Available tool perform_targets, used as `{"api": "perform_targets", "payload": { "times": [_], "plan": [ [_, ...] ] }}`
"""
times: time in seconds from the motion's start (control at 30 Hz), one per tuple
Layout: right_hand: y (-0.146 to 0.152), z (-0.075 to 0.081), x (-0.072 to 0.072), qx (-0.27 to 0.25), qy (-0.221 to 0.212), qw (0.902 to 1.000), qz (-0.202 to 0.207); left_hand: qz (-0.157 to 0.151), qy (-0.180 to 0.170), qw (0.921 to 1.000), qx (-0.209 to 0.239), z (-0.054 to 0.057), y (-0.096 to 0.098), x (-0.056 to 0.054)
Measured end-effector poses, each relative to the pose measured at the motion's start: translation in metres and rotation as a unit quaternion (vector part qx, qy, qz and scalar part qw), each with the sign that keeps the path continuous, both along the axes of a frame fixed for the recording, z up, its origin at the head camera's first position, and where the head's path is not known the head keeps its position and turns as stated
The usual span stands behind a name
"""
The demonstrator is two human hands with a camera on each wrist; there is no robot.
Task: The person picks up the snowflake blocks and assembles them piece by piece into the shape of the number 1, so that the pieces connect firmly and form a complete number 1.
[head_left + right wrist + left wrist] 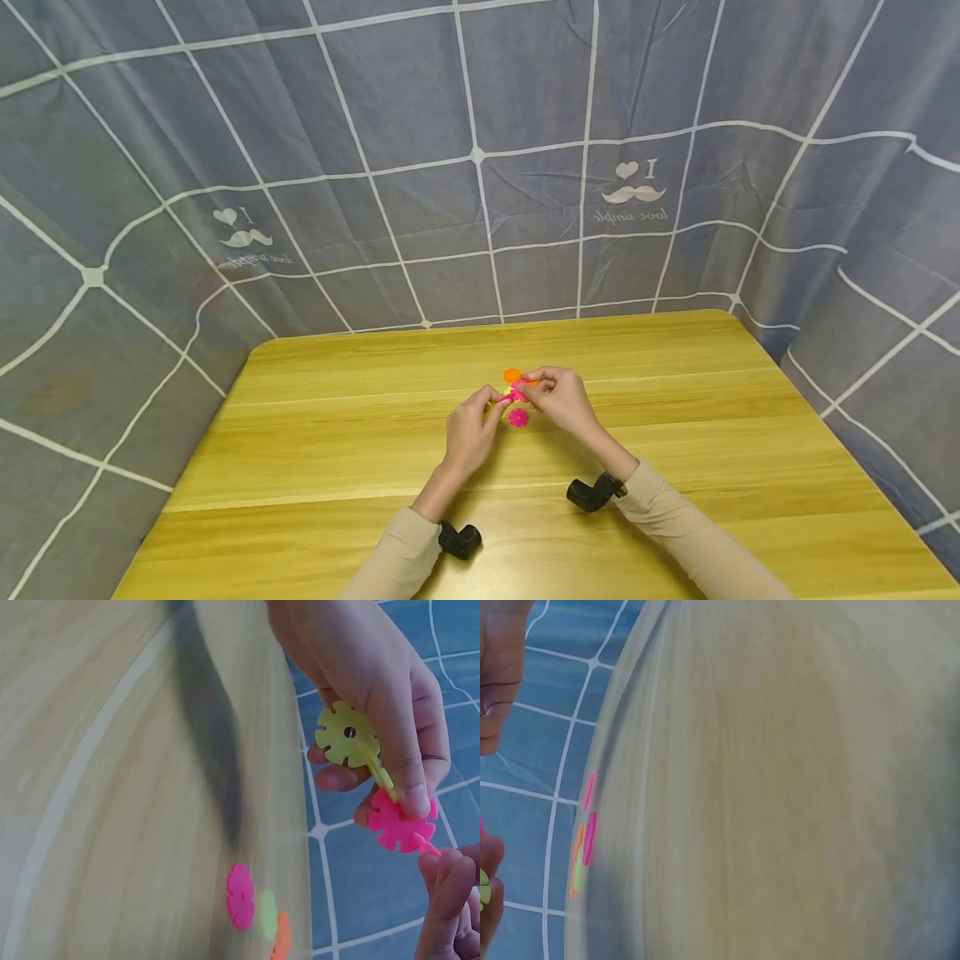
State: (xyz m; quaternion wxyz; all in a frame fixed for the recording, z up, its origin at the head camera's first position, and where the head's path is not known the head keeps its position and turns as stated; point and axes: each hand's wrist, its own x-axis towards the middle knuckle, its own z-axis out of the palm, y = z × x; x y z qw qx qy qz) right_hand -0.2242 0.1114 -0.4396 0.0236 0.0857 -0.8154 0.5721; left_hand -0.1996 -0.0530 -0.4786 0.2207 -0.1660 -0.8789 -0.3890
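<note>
My left hand [469,432] grips a short chain of notched plastic discs. In the right wrist view it includes a yellow disc [348,735], a yellow piece [382,778] seen edge-on, and a pink disc [403,822] under the left thumb. My right hand [564,405] pinches another pink disc [426,844], which meets the left hand's pink disc at an angle. How deep the slots interlock cannot be seen. Both hands are just above the table, close together. A loose pink disc [518,417] lies just below them.
More loose discs lie by the hands on the wooden table [360,467]: an orange disc [512,375], and a yellow-green disc [268,915] in the right wrist view. A grey curtain [420,208] with white lines hangs behind the table's far edge.
</note>
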Motion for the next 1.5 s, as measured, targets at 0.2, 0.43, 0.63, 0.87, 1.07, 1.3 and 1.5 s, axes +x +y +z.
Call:
{"api": "perform_targets", "payload": {
  "times": [0.2, 0.43, 0.63, 0.87, 1.07, 1.3, 1.5],
  "plan": [
    [-0.007, 0.004, -0.003, 0.000, -0.008, 1.0000, 0.004, 0.013, 0.000, 0.9994, 0.032, -0.003, -0.002, 0.000],
    [-0.010, 0.008, -0.002, -0.001, -0.041, 0.9992, 0.002, 0.027, 0.022, 0.9993, 0.011, -0.003, -0.002, 0.000],
    [-0.007, 0.008, -0.004, -0.005, -0.039, 0.9992, 0.011, 0.031, 0.006, 0.9995, 0.007, -0.001, -0.002, -0.002],
    [-0.001, 0.005, -0.015, -0.030, -0.039, 0.9975, 0.051, 0.010, -0.068, 0.9966, 0.045, 0.007, -0.001, -0.006],
    [0.004, 0.010, -0.017, -0.036, -0.063, 0.9955, 0.061, -0.028, -0.102, 0.9897, 0.097, 0.012, -0.002, -0.008],
    [0.006, 0.007, -0.018, -0.030, -0.072, 0.9961, 0.042, -0.057, -0.109, 0.9880, 0.093, 0.014, -0.004, -0.009],
    [0.006, 0.007, -0.018, -0.036, -0.075, 0.9959, 0.034, -0.056, -0.127, 0.9869, 0.083, 0.014, -0.002, -0.009]
  ]
}}
